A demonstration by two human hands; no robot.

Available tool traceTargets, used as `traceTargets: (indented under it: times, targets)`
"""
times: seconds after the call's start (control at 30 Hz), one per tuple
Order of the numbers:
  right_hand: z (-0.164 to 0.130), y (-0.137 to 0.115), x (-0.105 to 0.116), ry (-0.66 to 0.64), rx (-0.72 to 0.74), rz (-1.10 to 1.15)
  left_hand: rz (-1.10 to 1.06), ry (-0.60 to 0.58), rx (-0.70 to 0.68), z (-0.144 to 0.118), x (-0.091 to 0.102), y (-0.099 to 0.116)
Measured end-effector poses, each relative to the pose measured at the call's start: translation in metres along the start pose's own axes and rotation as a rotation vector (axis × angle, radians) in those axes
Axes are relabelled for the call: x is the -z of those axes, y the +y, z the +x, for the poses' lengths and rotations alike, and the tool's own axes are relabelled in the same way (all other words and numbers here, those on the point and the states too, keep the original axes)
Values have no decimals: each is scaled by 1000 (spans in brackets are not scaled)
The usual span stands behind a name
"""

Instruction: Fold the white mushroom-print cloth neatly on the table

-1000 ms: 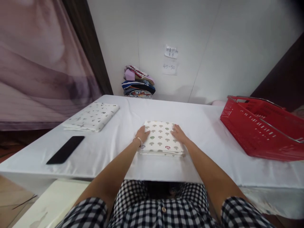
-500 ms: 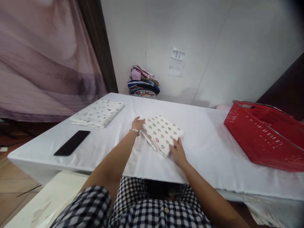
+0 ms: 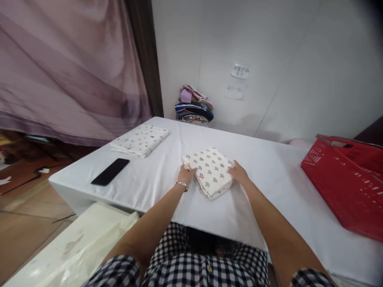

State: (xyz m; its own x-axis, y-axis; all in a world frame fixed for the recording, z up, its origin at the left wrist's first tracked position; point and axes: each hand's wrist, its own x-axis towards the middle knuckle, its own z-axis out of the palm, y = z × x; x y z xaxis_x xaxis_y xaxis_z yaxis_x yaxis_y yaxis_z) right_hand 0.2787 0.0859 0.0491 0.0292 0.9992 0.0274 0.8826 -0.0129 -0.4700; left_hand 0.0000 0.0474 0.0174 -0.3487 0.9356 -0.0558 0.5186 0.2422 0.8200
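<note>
Cloth (image 3: pixel 211 171), folded, lies on the worktop (image 3: pixel 263 175) between both hands, long axis slanting away leftward. Left hand (image 3: pixel 186 174) pinches its near-left edge; right hand (image 3: pixel 237 174) rests flat on the right edge, equally near.

Bare table (image 3: pixel 269 175) lies open between the folded mushroom-print cloth (image 3: pixel 211 170) at the middle and the red basket (image 3: pixel 347 179) at the right edge. Toward the left edge, a black phone (image 3: pixel 110 172) and a second folded cloth (image 3: pixel 140 139) block the way; a clothes pile (image 3: pixel 194 105) fills the far edge.
</note>
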Motion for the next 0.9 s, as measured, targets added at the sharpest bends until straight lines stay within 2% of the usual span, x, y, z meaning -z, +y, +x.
traceTargets:
  times: [0.07,0.13,0.27,0.4,0.53,0.6,0.73,0.8,0.9]
  targets:
    - [2,-1,0,-66,-66,16,-91,-4,69,0,1,4]
    - [-9,2,0,-73,-87,33,-223,9,110,4,2,7]
    - [-64,13,-1,-89,-132,125,-439,9,100,16,2,6]
    - [-118,24,-6,-19,-136,159,-446,-71,42,12,0,-2]
    - [-132,29,-12,58,-87,138,-390,-27,-33,-19,3,-12]
    - [-130,28,-13,146,22,114,-383,-26,-67,-39,8,-16]
    - [-128,4,-13,364,399,78,-376,-75,-91,-73,21,-25]
    - [-131,-17,-18,343,573,104,-366,-113,-112,-84,26,-29]
    - [-135,-49,-29,185,765,163,-336,-130,-170,-96,32,-33]
